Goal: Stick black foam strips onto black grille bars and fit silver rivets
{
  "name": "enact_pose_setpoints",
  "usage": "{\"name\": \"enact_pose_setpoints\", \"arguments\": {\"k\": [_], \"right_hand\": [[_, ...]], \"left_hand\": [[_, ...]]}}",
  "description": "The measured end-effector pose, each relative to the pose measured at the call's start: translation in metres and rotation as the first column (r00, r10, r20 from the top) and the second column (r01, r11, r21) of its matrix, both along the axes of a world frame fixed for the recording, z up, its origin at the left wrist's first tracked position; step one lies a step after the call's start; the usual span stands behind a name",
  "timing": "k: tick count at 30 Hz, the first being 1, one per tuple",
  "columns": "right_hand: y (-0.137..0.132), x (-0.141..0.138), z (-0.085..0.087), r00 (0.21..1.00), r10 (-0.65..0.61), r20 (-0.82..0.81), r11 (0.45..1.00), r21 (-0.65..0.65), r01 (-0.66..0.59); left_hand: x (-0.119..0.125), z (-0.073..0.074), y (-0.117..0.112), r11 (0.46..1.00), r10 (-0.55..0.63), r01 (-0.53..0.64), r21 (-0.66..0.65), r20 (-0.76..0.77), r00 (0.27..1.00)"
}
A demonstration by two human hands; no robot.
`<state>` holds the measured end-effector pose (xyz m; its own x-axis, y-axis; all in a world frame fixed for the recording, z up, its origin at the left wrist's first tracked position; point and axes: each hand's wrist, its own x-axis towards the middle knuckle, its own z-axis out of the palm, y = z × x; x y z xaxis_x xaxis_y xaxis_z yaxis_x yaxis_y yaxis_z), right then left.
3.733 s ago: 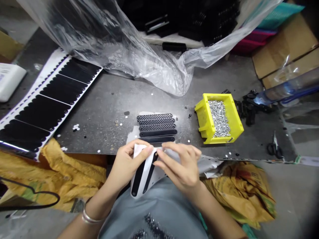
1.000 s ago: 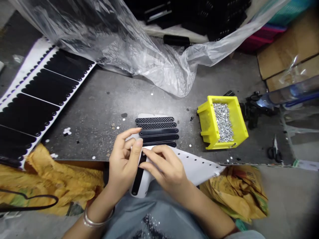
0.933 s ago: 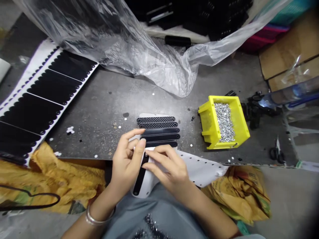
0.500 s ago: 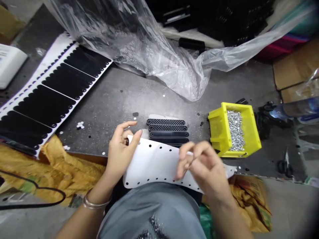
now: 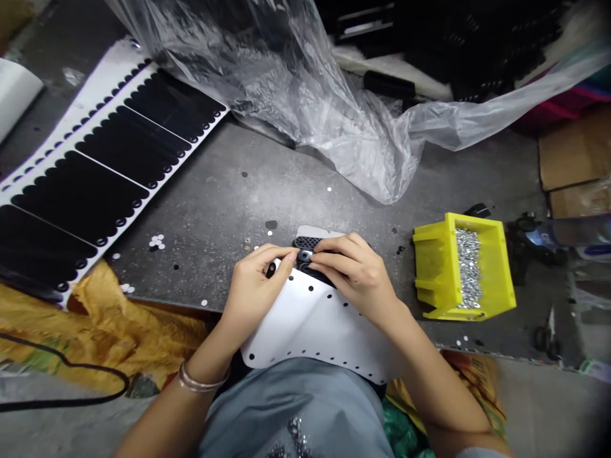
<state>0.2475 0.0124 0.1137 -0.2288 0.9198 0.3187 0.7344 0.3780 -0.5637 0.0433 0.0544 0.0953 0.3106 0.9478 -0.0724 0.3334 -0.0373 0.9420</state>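
A white sheet (image 5: 310, 324) with rows of black-looking holes along its edges lies at the table's front edge, partly over my lap. My left hand (image 5: 260, 286) is closed on its upper left corner, thumb on top. My right hand (image 5: 356, 270) is closed too, its fingertips pinching a small silver ring (image 5: 305, 255) at the end of a black strip. Both hands' fingertips nearly meet around this ring. Behind them, a black strip with a lattice pattern (image 5: 308, 242) shows in part; the other strips are mostly hidden by my right hand.
To the right stands a yellow bin (image 5: 436, 270) holding many small silver metal pieces (image 5: 468, 267). Scissors (image 5: 548, 337) lie farther right. Black panels with white edging (image 5: 90, 181) fill the left side. Clear plastic film (image 5: 363, 152) drapes across the back. Small white discs (image 5: 156, 242) are scattered about.
My right hand has moved left and up from above the sheet to the strips, with the small ring now showing at its fingertips. My left hand has shifted right with the sheet's corner.
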Motion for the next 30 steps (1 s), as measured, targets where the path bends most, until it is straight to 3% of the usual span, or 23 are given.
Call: {"name": "enact_pose_setpoints", "arguments": {"k": [8,12,15,21,24,27,29,30], "right_hand": [[0.0,0.007,0.007,1.0,-0.005,0.014,1.0,-0.03,0.005],[-0.015,0.038,0.015,0.986,-0.158,-0.057,0.978,-0.148,0.148],[-0.025,0.056,0.011,0.954,-0.24,-0.182,0.959,-0.198,0.204],[-0.022,0.064,-0.004,0.949,-0.173,-0.263,0.973,-0.198,0.123],[-0.025,0.054,0.0,0.964,-0.214,-0.157,0.972,-0.133,0.194],[-0.043,0.029,0.017,0.946,-0.322,-0.029,0.947,-0.015,0.321],[-0.063,0.012,0.031,0.972,-0.216,-0.092,0.974,-0.092,0.207],[-0.073,0.005,0.038,0.974,-0.141,-0.176,0.981,-0.155,0.114]], "left_hand": [[0.006,0.001,0.008,0.988,0.006,-0.016,-0.151,-0.063,0.998],[0.005,0.001,0.009,0.982,0.008,-0.02,-0.189,-0.065,0.998],[0.005,0.0,0.008,0.983,0.013,-0.025,-0.18,-0.07,0.997],[0.004,-0.005,0.012,0.99,0.021,-0.032,-0.14,-0.081,0.996],[0.007,0.001,0.007,0.998,0.032,-0.038,-0.055,-0.119,0.992],[0.013,0.013,-0.018,0.977,0.13,-0.108,0.184,-0.112,0.985],[0.016,0.023,-0.041,0.931,0.12,-0.119,0.346,0.016,0.993],[0.016,0.027,-0.051,0.916,0.05,-0.085,0.392,0.098,0.994]]}}
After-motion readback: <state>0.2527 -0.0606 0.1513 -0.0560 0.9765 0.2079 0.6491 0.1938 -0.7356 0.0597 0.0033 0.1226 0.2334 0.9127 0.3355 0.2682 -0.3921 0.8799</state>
